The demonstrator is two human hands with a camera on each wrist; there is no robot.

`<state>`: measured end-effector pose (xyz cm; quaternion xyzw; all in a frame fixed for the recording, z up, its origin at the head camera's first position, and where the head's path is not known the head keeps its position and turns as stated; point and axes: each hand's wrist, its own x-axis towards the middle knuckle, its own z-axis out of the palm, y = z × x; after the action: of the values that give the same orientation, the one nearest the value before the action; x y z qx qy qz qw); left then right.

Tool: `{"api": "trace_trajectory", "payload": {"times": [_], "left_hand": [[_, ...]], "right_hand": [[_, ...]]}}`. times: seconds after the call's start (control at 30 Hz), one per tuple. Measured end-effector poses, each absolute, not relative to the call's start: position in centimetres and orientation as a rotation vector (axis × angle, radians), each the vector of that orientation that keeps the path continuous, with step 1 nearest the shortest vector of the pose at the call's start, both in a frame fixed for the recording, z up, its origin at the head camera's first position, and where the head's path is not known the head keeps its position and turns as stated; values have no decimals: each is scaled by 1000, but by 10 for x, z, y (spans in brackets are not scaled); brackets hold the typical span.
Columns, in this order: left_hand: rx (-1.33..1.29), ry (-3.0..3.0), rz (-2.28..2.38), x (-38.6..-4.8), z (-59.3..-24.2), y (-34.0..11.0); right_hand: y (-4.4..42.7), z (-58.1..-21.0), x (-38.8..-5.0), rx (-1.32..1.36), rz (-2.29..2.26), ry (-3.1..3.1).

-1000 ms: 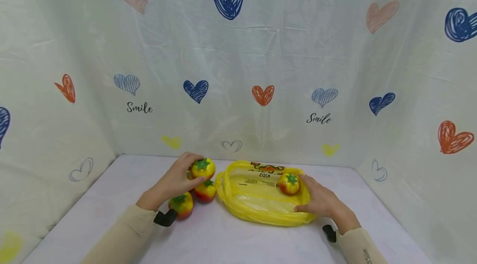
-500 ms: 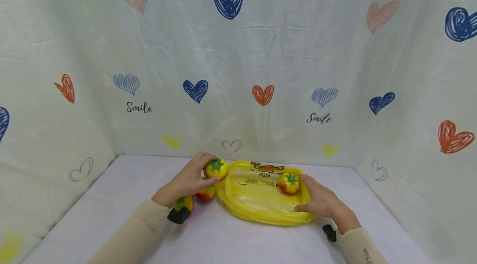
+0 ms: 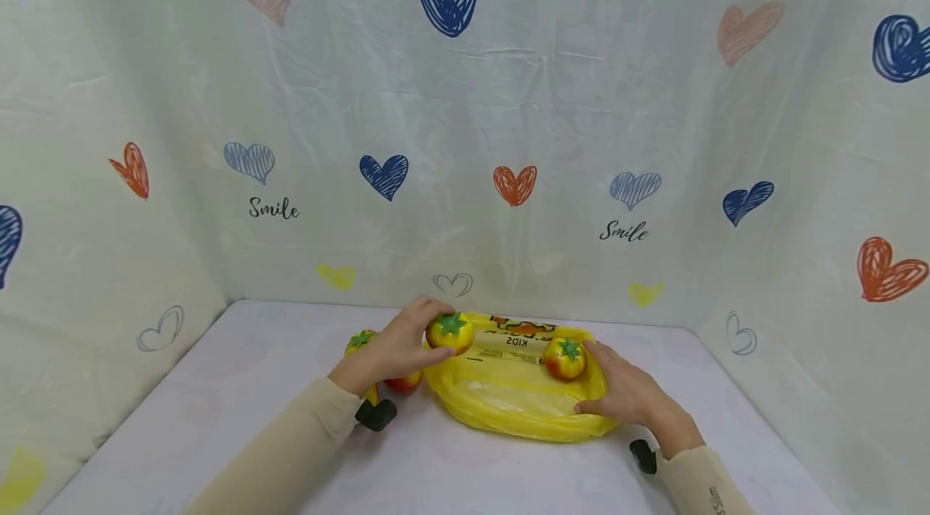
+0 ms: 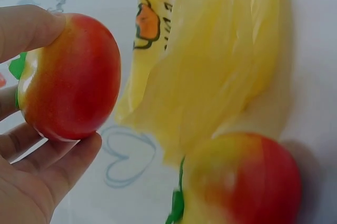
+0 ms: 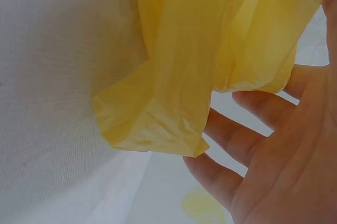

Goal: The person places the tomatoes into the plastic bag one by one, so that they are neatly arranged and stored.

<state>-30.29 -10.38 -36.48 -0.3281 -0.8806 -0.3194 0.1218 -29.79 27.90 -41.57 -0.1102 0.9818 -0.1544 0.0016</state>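
My left hand (image 3: 403, 341) holds a red-and-yellow toy fruit (image 3: 450, 334) with a green leafy top, thumb on one side and fingers on the other. It hangs over the left rim of a yellow plastic bag (image 3: 501, 410), which lies with its mouth spread. A similar fruit (image 3: 564, 358) sits inside the bag, near its right end. My right hand (image 3: 628, 394) rests at that end, thumb and fingers spread. In the right wrist view its fairly straight fingers (image 5: 231, 139) touch the bag; some fingertips are hidden.
Several more such fruits stand left of the bag, partly hidden by my left arm: one fruit (image 3: 359, 340) shows behind the wrist, another fruit (image 3: 404, 383) below the hand. The white table (image 3: 465, 475) meets a heart-printed curtain (image 3: 465, 240) at the back.
My left hand has carried its fruit to the right, from above the other fruits to the bag's left rim. The right hand, the bag and the fruit inside stay put.
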Motion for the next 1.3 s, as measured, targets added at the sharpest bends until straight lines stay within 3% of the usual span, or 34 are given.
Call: {"api": "trace_trajectory", "payload": {"times": [1.3], "left_hand": [[-1089,-2778,-846,-329,-377,-16]], "right_hand": [[281,-417,-299,-379,-465,3087]]}}
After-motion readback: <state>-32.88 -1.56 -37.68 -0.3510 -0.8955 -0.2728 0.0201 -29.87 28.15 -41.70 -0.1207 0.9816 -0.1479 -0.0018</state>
